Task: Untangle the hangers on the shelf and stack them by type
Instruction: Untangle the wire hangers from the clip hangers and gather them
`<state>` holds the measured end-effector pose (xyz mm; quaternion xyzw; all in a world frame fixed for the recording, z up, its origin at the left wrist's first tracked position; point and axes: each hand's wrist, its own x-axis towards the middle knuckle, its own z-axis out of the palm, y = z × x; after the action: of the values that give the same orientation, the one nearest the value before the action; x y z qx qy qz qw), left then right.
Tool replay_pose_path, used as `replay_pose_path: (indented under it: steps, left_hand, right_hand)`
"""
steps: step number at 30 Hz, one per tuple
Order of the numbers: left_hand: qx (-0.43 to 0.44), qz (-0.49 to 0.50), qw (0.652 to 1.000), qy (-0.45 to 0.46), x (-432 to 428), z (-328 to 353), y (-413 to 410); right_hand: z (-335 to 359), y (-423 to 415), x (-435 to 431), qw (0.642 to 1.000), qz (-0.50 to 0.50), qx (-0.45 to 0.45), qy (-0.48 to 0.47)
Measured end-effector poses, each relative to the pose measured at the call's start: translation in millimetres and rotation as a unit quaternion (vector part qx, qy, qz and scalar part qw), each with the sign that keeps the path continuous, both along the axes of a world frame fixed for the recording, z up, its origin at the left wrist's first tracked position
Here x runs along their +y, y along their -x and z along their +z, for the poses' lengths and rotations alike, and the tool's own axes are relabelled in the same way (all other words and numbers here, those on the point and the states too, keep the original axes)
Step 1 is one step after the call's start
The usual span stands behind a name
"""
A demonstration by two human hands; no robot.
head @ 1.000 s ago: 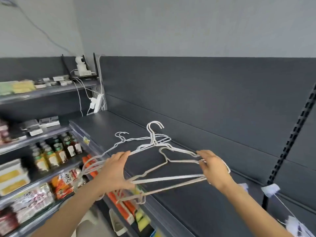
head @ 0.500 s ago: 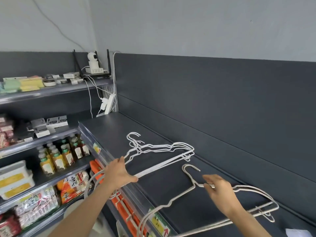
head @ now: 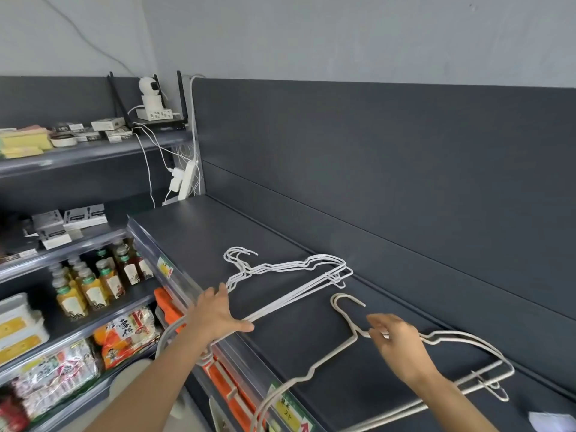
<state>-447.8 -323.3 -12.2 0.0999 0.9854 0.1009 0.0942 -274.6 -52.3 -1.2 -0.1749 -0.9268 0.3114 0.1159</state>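
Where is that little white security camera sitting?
In the head view, the white camera stands at upper left on a white box at the right end of the top side shelf, in the corner above the power strip.

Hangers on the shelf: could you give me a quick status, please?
Left hand flat on the white hangers. Right hand at the neck of the cream hangers. Two separate piles on the shelf. Nothing between them.

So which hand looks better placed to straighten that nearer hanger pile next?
Probably the right hand: its fingers are already at the neck of the nearer hangers. The left hand rests flat on the farther stack.
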Motion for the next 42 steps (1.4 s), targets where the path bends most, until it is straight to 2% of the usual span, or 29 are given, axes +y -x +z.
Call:
replay_pose_path:
  steps: [5,8,11,15,19,30,42]
  left_hand:
    - [0.125,-0.106,0.986,-0.036,27,17,-16]
    - [0.141,-0.158,0.974,-0.084,51,25,-36]
    - [0.147,-0.218,0.962,-0.074,73,25,-59]
    - [0.144,-0.283,0.946,-0.069,104,23,-91]
    - [0.122,-0.341,0.929,-0.073,137,23,-129]
    - [0.095,-0.461,0.878,-0.089,233,33,-275]
    - [0.072,-0.532,0.838,-0.094,292,46,-476]
  right_hand:
    - [-2,-8,0,1.0,-0.005,0.005,0.004]
    - [-3,-19,2,1.0,-0.013,0.005,0.0]
    - [-2,-40,9,0.999,-0.022,-0.008,-0.039]
    - [-1,-76,23,0.99,-0.028,-0.067,-0.119]
    - [2,-123,41,0.982,-0.068,-0.089,-0.153]
    - [14,-305,88,0.956,-0.217,-0.123,-0.154]
    - [18,-519,114,0.933,-0.299,-0.137,-0.144]
